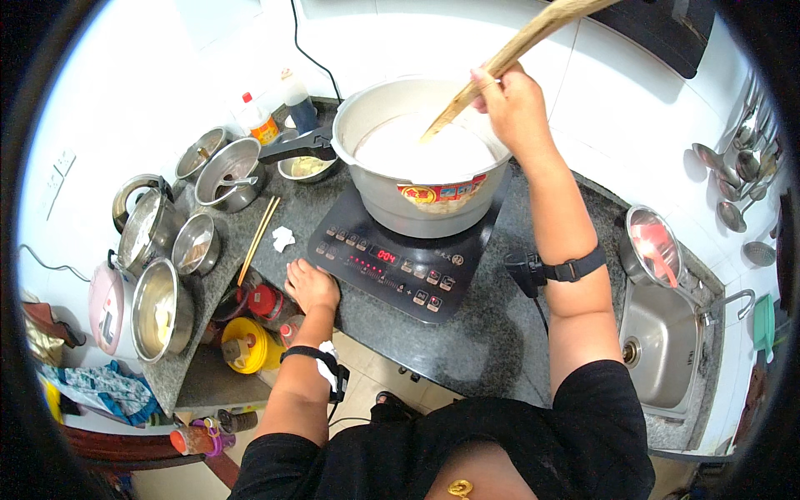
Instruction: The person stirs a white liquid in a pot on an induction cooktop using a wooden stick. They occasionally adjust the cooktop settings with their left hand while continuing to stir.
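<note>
A long wooden stick (531, 34) is gripped in my right hand (514, 103), raised above the right rim of a large grey metal pot (431, 215). The stick slants down into the pot, its lower end at the white contents (425, 153); whether it goes below the surface I cannot tell. Beneath the pot lies a black induction cooker (387, 275) with lit red digits. My left hand (312, 286) rests on the dark stone counter's front edge, beside the cooker's left corner, with nothing seen in it. Near it are a crumpled white tissue (283, 239) and wooden chopsticks (258, 240).
Metal bowls (164, 312) and pots (228, 175) crowd the left counter. The pot's black handle (300, 147) extends left over a bowl of pale food (307, 167). A sink (662, 344) and a metal basin (653, 247) are at right; ladles (731, 215) hang on the wall.
</note>
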`<action>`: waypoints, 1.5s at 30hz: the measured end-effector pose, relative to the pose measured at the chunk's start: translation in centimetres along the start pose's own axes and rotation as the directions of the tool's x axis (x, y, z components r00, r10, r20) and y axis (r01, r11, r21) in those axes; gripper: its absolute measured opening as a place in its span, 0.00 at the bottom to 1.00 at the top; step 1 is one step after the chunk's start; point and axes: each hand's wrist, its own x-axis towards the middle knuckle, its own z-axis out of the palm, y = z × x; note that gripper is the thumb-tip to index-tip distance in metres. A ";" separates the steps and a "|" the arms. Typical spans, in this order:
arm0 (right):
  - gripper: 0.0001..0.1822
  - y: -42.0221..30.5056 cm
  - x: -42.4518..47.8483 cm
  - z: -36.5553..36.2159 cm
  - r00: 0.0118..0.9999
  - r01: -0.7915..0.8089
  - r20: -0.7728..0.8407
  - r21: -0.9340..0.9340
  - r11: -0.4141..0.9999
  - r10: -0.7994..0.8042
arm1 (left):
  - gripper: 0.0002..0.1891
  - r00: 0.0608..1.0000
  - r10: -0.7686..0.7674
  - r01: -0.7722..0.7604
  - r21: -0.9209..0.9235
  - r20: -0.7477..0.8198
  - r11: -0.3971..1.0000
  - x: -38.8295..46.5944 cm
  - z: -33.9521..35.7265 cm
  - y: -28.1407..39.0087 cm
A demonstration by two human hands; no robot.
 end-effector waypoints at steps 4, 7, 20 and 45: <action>0.16 -1.4 -0.5 -2.5 0.994 -0.019 -0.112 -0.135 0.991 0.004 | 0.22 0.994 0.048 -0.048 0.003 -0.094 0.999 -0.2 0.6 -0.3; 0.16 -3.9 -1.1 -4.2 0.986 0.062 -0.148 -0.129 0.990 -0.081 | 0.22 0.995 0.044 -0.045 -0.008 -0.092 0.999 -0.1 0.7 -0.3; 0.17 0.0 -0.5 0.6 0.997 -0.036 0.068 0.151 0.988 0.026 | 0.23 0.999 0.025 -0.025 0.002 -0.026 1.000 0.1 0.3 -0.1; 0.16 -3.6 -1.6 -2.7 0.993 0.086 -0.066 -0.143 0.986 -0.096 | 0.24 1.000 0.017 -0.017 0.007 -0.013 1.000 -0.2 0.1 0.0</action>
